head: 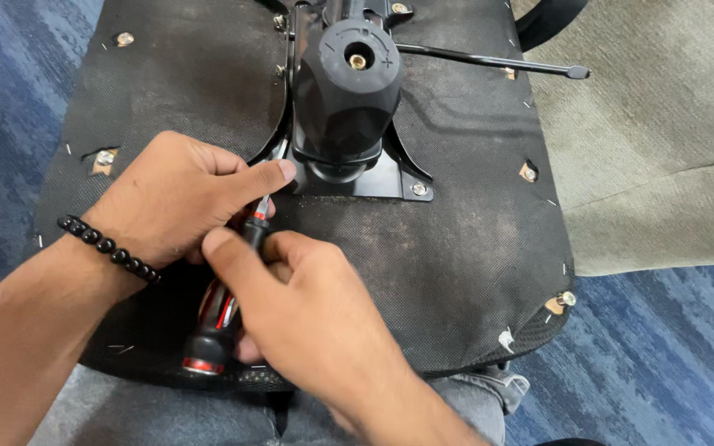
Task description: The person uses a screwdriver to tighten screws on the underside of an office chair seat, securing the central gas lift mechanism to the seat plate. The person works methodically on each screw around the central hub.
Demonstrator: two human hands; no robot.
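Black fabric seat underside [473, 239], blue carpet [663, 355]. L hand [171, 198] fingers pinch screwdriver [221, 318] shaft; R hand [307, 318] clamped on handle.

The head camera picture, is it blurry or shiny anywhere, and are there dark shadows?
In the head view, the screwdriver shows small bright glints on its red-and-black handle; the left hand and right hand look sharp, not blurred; the light is soft and even, with only a faint shadow under the hands on the dusty black chair-seat underside; the black tilt mechanism has a dull sheen.
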